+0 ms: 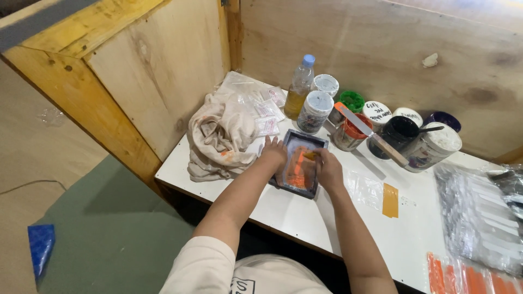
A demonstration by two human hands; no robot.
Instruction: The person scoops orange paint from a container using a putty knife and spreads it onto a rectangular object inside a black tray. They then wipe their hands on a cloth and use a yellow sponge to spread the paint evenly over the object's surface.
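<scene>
A small dark-framed printing screen (pixel 314 140) lies on the white table (pixel 305 212), smeared with orange ink down its middle. My left hand (pixel 274 152) presses on the frame's left edge, fingers spread. My right hand (pixel 327 166) is closed on a small orange-stained squeegee (pixel 308 155) resting on the mesh. A stained cloth (pixel 220 139) is bunched just left of the frame.
Behind the frame stand a plastic bottle (pixel 300 87), several ink jars (pixel 316 110), an orange pot with a long scraper (pixel 366 130) and a black tub (pixel 399 132). Clear bags (pixel 474 212) and orange strips (pixel 463 277) lie at right. Plywood walls enclose the back and left.
</scene>
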